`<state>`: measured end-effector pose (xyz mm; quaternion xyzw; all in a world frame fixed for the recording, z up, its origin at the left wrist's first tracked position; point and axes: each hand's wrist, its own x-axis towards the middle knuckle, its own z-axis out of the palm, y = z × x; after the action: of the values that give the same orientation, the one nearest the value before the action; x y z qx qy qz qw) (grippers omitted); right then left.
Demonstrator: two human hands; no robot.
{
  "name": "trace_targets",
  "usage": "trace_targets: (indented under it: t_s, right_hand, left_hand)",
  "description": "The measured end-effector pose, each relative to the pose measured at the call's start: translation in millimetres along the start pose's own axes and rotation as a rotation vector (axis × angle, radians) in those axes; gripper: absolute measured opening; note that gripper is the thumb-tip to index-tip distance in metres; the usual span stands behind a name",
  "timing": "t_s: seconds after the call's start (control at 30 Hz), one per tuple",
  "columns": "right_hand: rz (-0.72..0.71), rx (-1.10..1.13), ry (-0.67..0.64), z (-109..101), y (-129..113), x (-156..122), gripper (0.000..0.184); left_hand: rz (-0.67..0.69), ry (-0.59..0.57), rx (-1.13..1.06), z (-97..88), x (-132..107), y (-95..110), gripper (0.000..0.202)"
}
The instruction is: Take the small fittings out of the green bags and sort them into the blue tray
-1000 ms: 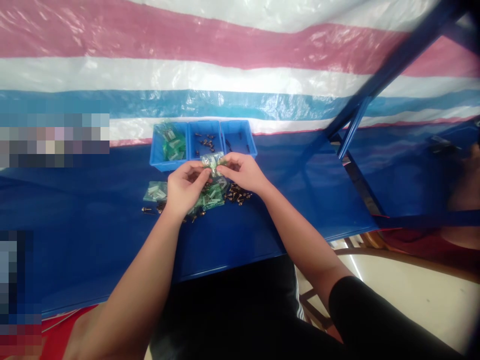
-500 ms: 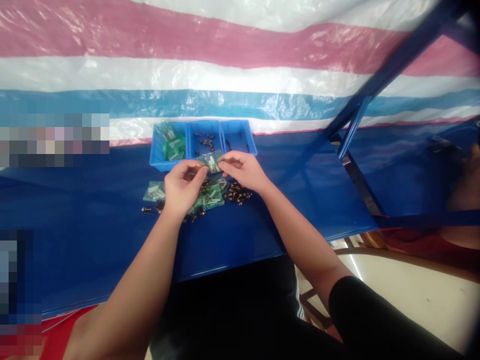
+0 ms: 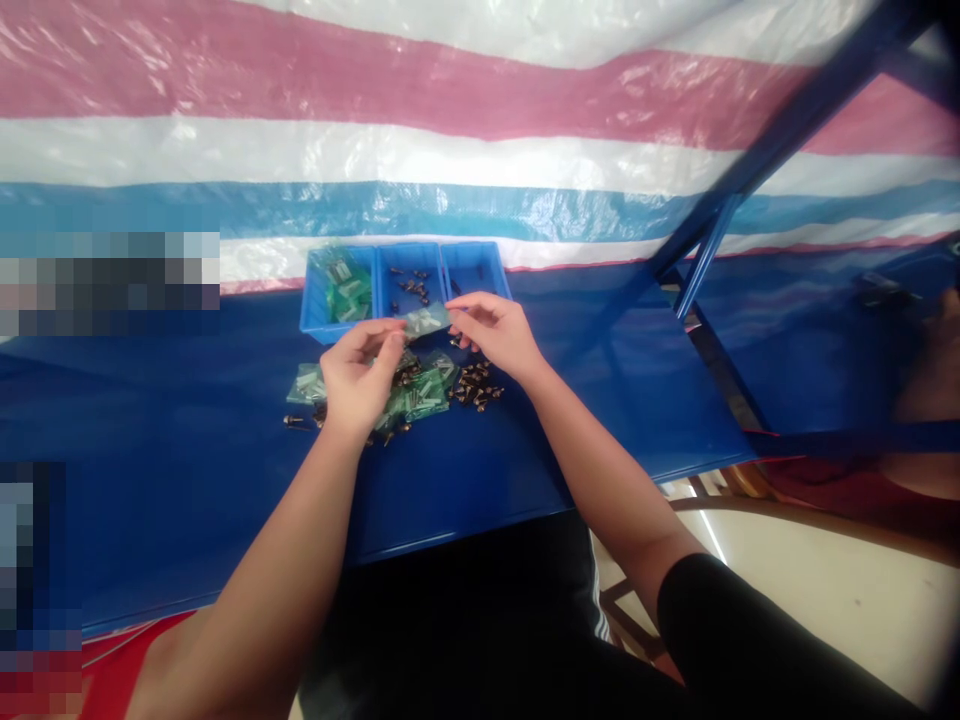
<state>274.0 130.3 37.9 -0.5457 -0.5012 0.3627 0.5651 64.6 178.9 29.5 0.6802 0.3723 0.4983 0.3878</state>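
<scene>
A small clear plastic bag [image 3: 426, 320] is stretched between my two hands, above the table and just in front of the blue bins. My left hand [image 3: 360, 372] pinches its left end between thumb and fingers. At the other end, my right hand [image 3: 495, 335] grips a corner of it. What lies inside the bag is hard to make out. Beneath my hands lie green-tinted bags [image 3: 426, 392] holding pale, slender pieces. Loose dark and brass-coloured screw-like parts [image 3: 476, 386] are heaped to the right of them. Another filled bag [image 3: 306, 384] rests left of my left hand.
Three joined blue bins [image 3: 337, 328] stand behind my hands: bags in the left one, screw-like parts in the middle, little visible in the right. Blue frame bars [image 3: 720, 240] rise at the right. A person's red sleeve [image 3: 847, 495] shows at far right.
My hands have moved slightly apart, pulling the bag out flatter and wider between them. The pale pieces seen in it before are less distinct now.
</scene>
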Motion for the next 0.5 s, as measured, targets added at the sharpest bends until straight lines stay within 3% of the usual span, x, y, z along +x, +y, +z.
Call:
trace_targets:
  t_s: [0.17,0.5]
  right_hand:
    - [0.015,0.077,-0.136,-1.8,2.0,1.4,0.035]
    - [-0.048,0.009,-0.074,2.9,4.5,-1.8,0.04]
  left_hand:
    - [-0.023,0.03,-0.026,2.4,0.2,-0.9,0.029]
    - [-0.032,0.011,0.011,5.4,-0.6,1.9,0.027]
